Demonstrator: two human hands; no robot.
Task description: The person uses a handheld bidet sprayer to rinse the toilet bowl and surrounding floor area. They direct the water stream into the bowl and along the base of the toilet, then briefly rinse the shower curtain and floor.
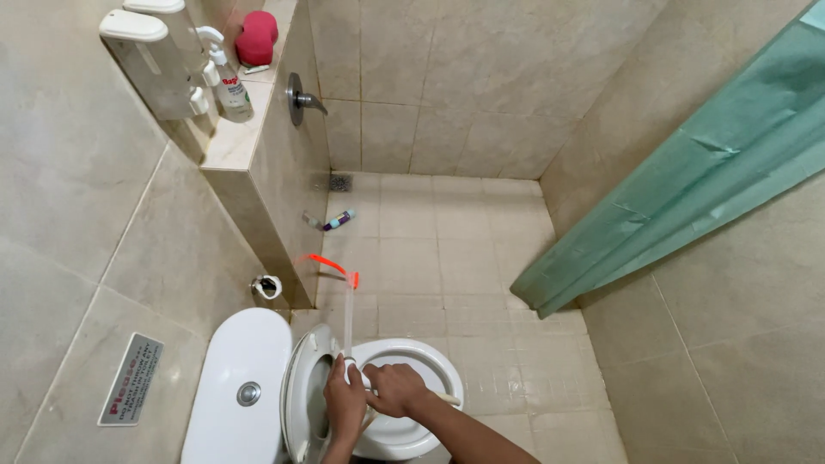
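Gripping a white brush handle (351,344) that stands upright over the toilet bowl (430,357), the left hand (345,404) is curled tight around its lower end. The right hand (395,388) sits just beside it, fingers closed on the same handle, both above the bowl's rim.

I am standing in a beige-tiled bathroom: a white toilet (395,404) below me, a green shower curtain (687,172), a floor drain (341,182), and wall-mounted soap dispensers (155,51).
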